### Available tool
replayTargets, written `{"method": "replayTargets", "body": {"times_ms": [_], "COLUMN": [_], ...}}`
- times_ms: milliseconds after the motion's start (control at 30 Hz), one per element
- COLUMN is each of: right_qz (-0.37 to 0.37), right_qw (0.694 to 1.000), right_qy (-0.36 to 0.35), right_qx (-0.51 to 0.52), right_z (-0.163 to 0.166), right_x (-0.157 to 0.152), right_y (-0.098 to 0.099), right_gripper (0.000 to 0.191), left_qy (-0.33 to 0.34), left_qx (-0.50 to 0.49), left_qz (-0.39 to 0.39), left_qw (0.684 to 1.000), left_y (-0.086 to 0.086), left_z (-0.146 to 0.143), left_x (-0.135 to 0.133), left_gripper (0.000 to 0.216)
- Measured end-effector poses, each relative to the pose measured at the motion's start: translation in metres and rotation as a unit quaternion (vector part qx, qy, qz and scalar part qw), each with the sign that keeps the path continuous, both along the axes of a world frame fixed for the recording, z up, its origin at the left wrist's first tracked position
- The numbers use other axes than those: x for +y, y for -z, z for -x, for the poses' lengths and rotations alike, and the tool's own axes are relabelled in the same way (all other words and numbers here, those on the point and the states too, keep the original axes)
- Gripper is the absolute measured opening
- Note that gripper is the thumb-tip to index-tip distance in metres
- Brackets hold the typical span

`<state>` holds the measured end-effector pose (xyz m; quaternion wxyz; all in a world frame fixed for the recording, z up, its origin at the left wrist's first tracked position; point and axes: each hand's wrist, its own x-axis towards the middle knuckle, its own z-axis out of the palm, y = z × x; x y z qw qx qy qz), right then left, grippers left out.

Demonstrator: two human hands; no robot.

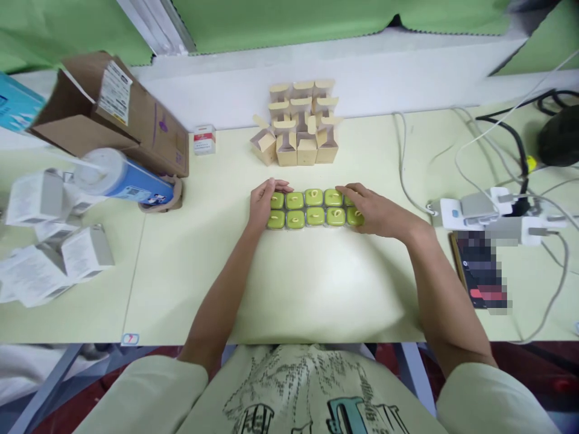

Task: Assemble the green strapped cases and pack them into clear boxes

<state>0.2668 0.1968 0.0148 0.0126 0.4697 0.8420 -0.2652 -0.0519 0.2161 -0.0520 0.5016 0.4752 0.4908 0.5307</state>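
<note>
Two rows of small square green-topped cups with clear sides stand pressed together on the pale table. Most tops bear a small pale yellow loop or strip. My left hand rests against the left end of the rows, thumb up and fingers curled round the far corner. Across the right end, my right hand spans both rows, its fingers over the far side and partly hiding the last cups. Between them, my two hands hold the rows from both ends.
Behind the cups stand several small open kraft boxes. At left are a large cardboard box, a blue canister lying tilted, white boxes and a small red-white pack. At right lie a power strip, cables and a phone.
</note>
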Motion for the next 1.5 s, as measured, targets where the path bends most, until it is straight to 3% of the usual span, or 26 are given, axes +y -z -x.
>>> {"method": "replayTargets", "body": {"times_ms": [67,167,233,300,400,533,733,1200,1300,1433,1500], "right_qz": [0.013,-0.004,-0.031,-0.061,-0.115,-0.154,-0.166,-0.169,-0.156,-0.143,-0.138], "right_qw": [1.0,0.999,0.999,0.997,0.993,0.987,0.984,0.985,0.987,0.989,0.989], "right_qy": [0.009,0.01,-0.002,-0.011,-0.021,-0.041,-0.049,-0.037,-0.036,-0.042,-0.037], "right_qx": [-0.01,-0.036,-0.044,-0.045,-0.032,-0.001,0.047,0.024,0.012,-0.011,-0.025], "right_z": [0.001,0.006,0.013,0.023,0.041,0.056,0.054,0.062,0.06,0.049,0.04], "right_x": [-0.001,-0.003,-0.004,-0.005,-0.005,-0.003,0.002,-0.006,-0.006,-0.005,-0.004], "right_y": [-0.001,-0.004,-0.007,-0.008,-0.005,0.003,0.013,0.01,0.006,-0.005,-0.01], "right_gripper": [0.126,0.144,0.142,0.135,0.128,0.117,0.098,0.099,0.102,0.127,0.133], "left_qy": [0.025,0.144,0.234,0.277,0.311,0.309,0.306,0.308,0.316,0.328,0.326], "left_qx": [-0.008,0.055,0.183,0.312,0.411,0.455,0.472,0.494,0.483,0.492,0.504], "left_qz": [-0.005,-0.045,-0.063,-0.065,-0.081,-0.092,-0.078,-0.096,-0.08,-0.06,-0.036], "left_qw": [1.0,0.987,0.953,0.907,0.853,0.83,0.823,0.808,0.813,0.804,0.799], "left_y": [-0.003,-0.023,-0.043,-0.059,-0.067,-0.06,-0.057,-0.055,-0.056,-0.066,-0.073], "left_z": [0.007,0.025,0.037,0.041,0.036,0.027,0.028,0.023,0.025,0.035,0.042], "left_x": [0.001,0.001,-0.002,-0.006,-0.012,-0.014,-0.013,-0.013,-0.013,-0.017,-0.019], "left_gripper": [0.066,0.074,0.098,0.123,0.132,0.118,0.109,0.104,0.116,0.155,0.158]}}
